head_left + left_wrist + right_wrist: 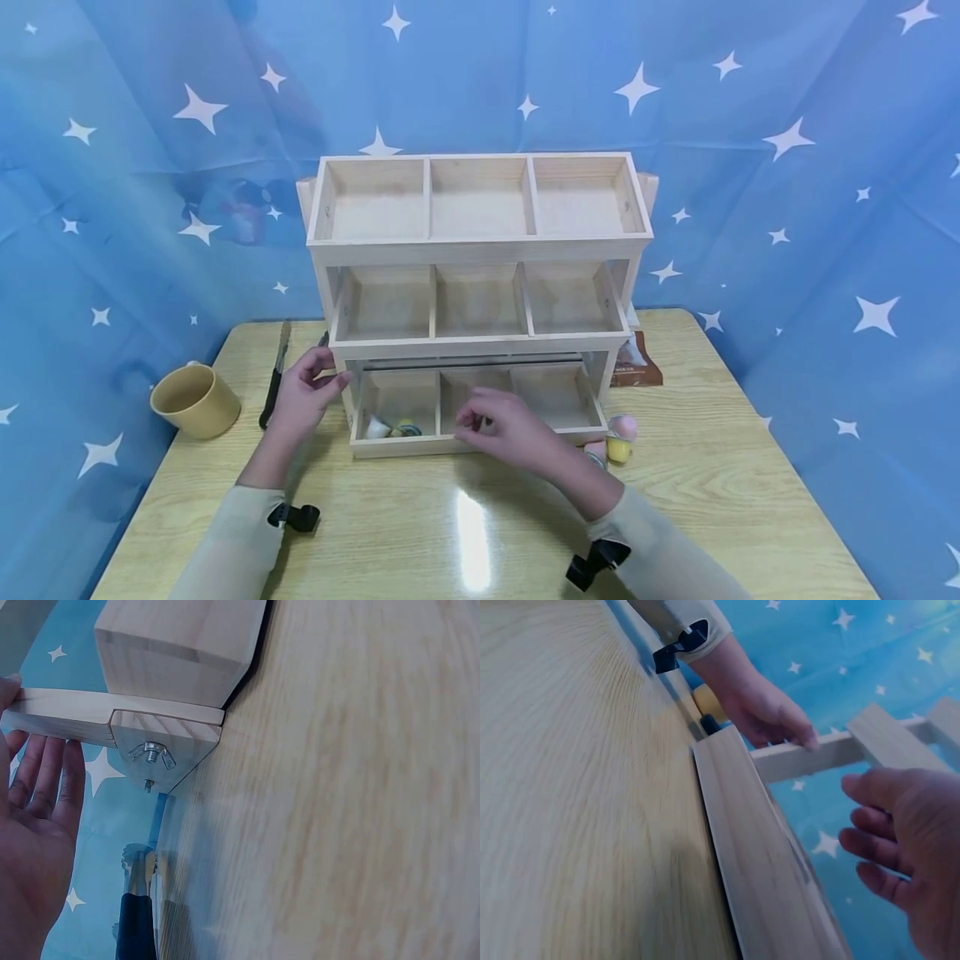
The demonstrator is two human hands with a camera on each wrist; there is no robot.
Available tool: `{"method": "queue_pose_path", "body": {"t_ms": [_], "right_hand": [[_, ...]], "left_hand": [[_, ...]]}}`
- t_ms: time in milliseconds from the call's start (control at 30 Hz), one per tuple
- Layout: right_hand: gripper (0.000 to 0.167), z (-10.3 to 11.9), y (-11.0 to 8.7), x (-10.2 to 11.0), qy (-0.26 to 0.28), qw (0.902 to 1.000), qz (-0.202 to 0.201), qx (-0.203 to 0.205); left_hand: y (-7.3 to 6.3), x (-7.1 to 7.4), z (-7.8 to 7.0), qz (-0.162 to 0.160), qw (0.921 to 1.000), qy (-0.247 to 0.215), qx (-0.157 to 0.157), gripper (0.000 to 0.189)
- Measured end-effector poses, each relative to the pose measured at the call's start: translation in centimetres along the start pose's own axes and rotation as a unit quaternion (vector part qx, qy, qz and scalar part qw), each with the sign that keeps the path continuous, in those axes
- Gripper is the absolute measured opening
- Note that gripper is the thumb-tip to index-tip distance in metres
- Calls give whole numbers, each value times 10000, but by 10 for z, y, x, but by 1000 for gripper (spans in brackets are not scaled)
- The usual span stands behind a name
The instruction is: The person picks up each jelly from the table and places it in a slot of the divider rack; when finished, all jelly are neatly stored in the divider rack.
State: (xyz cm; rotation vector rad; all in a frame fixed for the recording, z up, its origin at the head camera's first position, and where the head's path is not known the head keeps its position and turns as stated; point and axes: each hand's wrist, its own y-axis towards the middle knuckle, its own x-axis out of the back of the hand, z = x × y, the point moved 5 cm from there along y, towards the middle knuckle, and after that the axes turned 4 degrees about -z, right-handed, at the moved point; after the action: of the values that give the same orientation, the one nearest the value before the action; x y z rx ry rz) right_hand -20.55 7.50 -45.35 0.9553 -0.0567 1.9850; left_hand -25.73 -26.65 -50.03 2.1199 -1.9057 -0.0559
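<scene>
A pale wooden three-tier shelf rack [480, 252] stands on the table, each tier split into three compartments. My left hand [306, 390] holds its left side post [64, 705], thumb on one side and fingers on the other. My right hand [504, 427] hovers over the front of the bottom tier [558, 398], near the middle compartment, its fingers loosely bent with nothing between them in the right wrist view. Small items [393, 428], one white and one yellow-green, lie in the bottom left compartment. A wing nut [151, 754] shows at the foot of the post.
A tan mug [197, 402] and a black-handled knife [276, 379] are on the table's left. To the right of the rack are a brown packet [637, 364] and small pink and yellow cups [621, 437]. A blue star-print curtain [750, 208] hangs behind.
</scene>
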Motion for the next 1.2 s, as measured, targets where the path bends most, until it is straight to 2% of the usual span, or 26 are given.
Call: {"method": "queue_pose_path", "body": {"t_ms": [200, 433, 567, 633, 733, 833, 1033, 1200], "right_hand": [[16, -4, -39, 31, 56, 9994, -290, 161], [27, -19, -81, 73, -371, 9935, -1020, 354], [27, -26, -106, 98, -725, 9879, -1371, 85], [25, -30, -116, 111, -906, 9835, -1555, -184], [23, -40, -130, 128, -1263, 9723, -1845, -686], [19, -52, -142, 141, -1386, 9612, -2080, -1169], [11, -83, -161, 149, -1563, 9494, -2193, -1615], [25, -109, -172, 148, -1607, 9442, -2110, -1954]], "left_hand": [[-1, -1, 0, -8, 10000, 1, -16, 33], [-1, 0, 0, -43, 9999, -77, -69, 32], [-2, -1, 0, -19, 9999, -71, -97, 33], [-3, -1, -1, -11, 9999, -61, -86, 34], [-4, 0, -2, -38, 10000, -45, -55, 34], [-4, 1, -2, -60, 10000, -23, -35, 34], [-6, 1, -4, -21, 10000, -11, 46, 38], [-6, -1, -5, 17, 10000, 55, 53, 39]]}}
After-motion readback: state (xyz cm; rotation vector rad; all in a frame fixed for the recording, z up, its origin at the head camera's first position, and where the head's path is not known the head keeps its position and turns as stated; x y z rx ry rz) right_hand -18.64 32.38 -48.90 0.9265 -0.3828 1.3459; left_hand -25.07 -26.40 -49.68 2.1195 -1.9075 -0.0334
